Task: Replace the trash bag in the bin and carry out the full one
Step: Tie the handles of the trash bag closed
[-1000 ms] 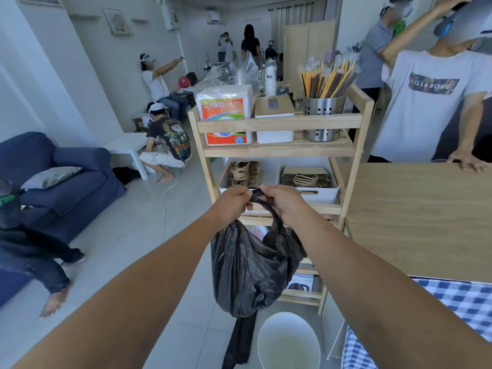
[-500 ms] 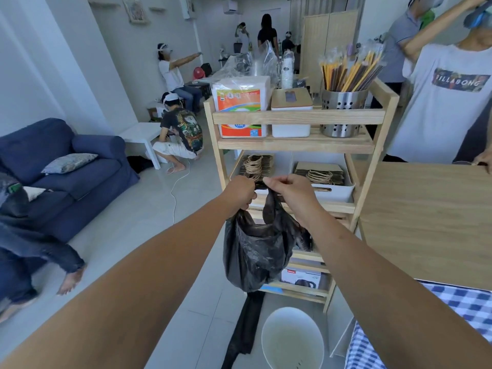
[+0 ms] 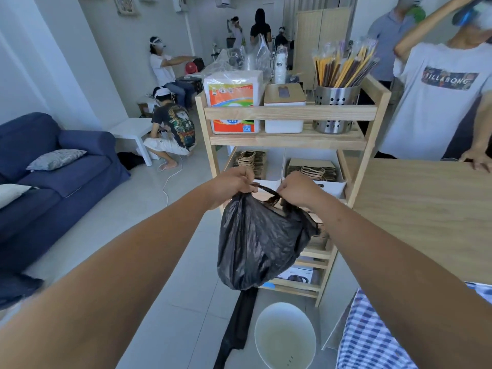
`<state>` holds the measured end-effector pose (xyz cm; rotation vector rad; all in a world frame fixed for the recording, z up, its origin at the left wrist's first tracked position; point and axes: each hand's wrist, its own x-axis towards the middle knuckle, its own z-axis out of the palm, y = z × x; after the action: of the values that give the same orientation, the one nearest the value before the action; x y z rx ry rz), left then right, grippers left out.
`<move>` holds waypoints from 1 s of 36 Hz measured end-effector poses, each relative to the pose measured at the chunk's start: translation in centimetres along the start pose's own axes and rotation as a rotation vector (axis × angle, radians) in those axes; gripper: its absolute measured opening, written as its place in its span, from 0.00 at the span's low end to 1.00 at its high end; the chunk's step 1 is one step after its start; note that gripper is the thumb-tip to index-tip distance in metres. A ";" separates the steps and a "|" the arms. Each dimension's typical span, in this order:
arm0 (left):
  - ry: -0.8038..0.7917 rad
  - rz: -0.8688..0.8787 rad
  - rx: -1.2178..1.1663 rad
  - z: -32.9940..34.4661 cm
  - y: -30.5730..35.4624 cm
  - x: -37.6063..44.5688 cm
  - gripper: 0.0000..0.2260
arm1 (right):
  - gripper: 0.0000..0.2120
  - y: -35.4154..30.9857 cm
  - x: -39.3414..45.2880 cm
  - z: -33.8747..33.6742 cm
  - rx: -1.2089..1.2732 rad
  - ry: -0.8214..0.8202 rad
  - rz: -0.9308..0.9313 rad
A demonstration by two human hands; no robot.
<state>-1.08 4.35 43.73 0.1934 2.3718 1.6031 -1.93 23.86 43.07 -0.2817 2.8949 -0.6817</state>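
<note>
At chest height in the head view, we have the full black trash bag (image 3: 259,243) hanging in the air in front of the wooden shelf cart (image 3: 291,141), directly above the white bin (image 3: 285,338), which stands on the tiled floor with no liner in it. Our left hand (image 3: 234,183) is closed tight on one twisted ear of the bag's mouth, and our right hand (image 3: 299,189) is pinched shut on the other, a short taut strip of plastic stretched between them. We judge the bag soft, thin and fairly light: it sags into a rounded pouch, creases freely, and would tear on sharp contents, so the gathered neck is the place to hold it, never the belly. A flat black fresh bag (image 3: 239,326) lies on the floor just beside the bin. For writing, we read "BILLABONG" on the white T-shirt (image 3: 442,102) of the person at the right; the print on the orange tissue pack (image 3: 234,107) on the cart's top shelf is too small to make out.
</note>
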 end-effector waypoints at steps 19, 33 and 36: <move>0.011 -0.033 0.204 1.1 1.7 0.1 0.31 | 0.12 0.3 0.4 -0.9 1.271 -0.330 0.295; 0.099 0.033 0.428 1.2 2.3 1.3 0.14 | 0.14 0.6 1.4 -1.6 1.113 -0.106 0.290; 0.089 0.044 0.529 -0.6 1.4 1.0 0.13 | 0.10 2.9 1.9 -2.5 0.851 0.052 0.263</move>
<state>-2.27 4.58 45.05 0.2810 2.8326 0.9814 -4.64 27.03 43.76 0.2216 2.3234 -1.7473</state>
